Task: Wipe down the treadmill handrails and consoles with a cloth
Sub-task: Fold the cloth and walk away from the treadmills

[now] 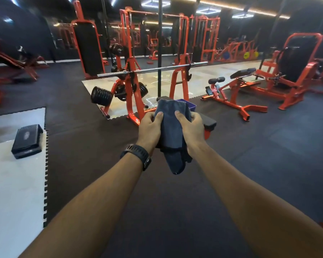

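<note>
A folded dark grey-blue cloth (172, 131) hangs in front of me at chest height, held from both sides. My left hand (150, 127), with a black watch on its wrist, grips the cloth's left edge, thumb on top. My right hand (191, 127) grips the right edge the same way. The cloth's lower end droops below my wrists. No treadmill, handrail or console shows in this view.
A red bench-press rack (131, 86) with a steel barbell (151, 70) stands just ahead, its black bench pad (210, 122) behind my hands. A purple bin (191, 105) sits there. A black step box (27, 140) lies left; red machines (291, 71) stand right.
</note>
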The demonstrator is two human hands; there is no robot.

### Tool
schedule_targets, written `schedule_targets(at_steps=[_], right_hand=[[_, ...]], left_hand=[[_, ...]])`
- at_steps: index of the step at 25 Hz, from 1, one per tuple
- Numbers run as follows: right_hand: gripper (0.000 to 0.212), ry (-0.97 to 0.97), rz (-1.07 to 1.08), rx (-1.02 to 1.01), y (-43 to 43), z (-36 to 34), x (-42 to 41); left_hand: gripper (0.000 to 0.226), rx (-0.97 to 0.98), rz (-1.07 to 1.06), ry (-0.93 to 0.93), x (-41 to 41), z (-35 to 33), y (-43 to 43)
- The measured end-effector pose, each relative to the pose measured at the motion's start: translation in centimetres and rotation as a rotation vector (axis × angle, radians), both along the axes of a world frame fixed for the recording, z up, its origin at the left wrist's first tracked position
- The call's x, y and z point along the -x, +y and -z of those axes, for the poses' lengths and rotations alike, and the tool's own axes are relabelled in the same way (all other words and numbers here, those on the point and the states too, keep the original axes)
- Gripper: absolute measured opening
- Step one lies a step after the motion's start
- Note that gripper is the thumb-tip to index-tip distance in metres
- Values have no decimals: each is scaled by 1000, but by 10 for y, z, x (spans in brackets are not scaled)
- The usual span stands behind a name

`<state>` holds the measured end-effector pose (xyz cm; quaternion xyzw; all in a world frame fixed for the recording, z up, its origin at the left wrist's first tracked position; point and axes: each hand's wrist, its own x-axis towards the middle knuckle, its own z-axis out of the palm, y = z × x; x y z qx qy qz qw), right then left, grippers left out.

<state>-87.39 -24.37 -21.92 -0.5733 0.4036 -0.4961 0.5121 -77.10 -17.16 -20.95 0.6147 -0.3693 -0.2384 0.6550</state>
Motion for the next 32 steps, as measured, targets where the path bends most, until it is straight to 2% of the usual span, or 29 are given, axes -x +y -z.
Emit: schedule_targets(at_steps=[6,10,18,24,32], right_hand=[[26,28,5,16,-174,23,-61],[33,41,55,-25,-290,19,-104],[22,79,88,-62,-517,27,-162],[33,72,71,-100,-721,52,-189],[30,135,10,-138,-978,66,-241]], left_hand=[[24,4,26,25,-66,30,-178],[24,-23,85,45,-118,35,-308],[22,-82,129,57,-179,45,-540],[24,-90,66,97,-200,78,-742],[25,-170,-49,94,-246,90,-985]])
